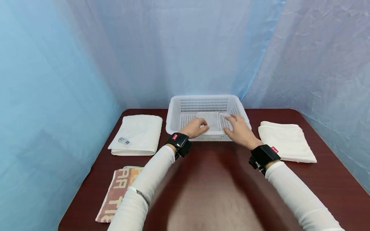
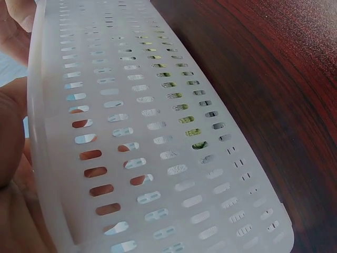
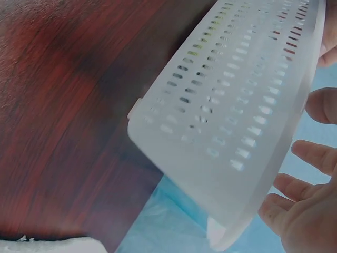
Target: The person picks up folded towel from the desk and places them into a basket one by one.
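Note:
A white plastic basket (image 1: 205,137) with slotted walls stands at the back of the table, and a folded white towel (image 1: 210,119) lies inside it. My left hand (image 1: 196,127) is over the basket's near rim, with its fingers loosely bent above the towel's left part. Through the wall slots in the left wrist view, parts of its fingers show behind the near wall. My right hand (image 1: 240,131) hovers at the near right of the basket with its fingers spread apart. In the right wrist view nothing lies between those fingers (image 3: 315,157).
A folded white towel (image 1: 138,133) with a small label lies left of the basket. Nearer on the left is a red-and-orange patterned towel (image 1: 115,195), partly behind my left sleeve. Another cream towel (image 1: 286,141) lies at the right. Blue curtains (image 1: 202,48) hang behind the table.

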Motion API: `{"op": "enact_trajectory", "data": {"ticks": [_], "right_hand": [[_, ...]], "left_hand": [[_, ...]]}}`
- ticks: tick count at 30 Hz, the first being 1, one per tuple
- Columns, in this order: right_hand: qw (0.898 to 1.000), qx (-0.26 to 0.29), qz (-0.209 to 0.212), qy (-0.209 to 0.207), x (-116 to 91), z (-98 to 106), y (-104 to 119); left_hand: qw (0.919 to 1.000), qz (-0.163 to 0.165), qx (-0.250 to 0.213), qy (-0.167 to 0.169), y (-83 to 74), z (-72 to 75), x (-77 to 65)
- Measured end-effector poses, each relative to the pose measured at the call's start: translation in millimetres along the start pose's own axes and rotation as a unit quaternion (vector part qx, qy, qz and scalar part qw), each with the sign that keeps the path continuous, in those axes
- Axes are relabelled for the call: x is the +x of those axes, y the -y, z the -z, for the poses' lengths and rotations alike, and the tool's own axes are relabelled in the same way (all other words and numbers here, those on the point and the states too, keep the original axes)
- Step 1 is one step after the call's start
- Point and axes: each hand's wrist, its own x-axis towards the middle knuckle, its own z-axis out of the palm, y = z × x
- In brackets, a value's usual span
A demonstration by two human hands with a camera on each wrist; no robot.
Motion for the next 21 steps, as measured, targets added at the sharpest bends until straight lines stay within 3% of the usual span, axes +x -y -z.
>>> {"op": "enact_trajectory", "data": {"ticks": [21], "right_hand": [[0.999,0.026,-0.024,-0.011,-9,8,-18]], "left_hand": [[1.0000,0.001,0.000,-0.006,-1.6,3.3,3.1]]}}
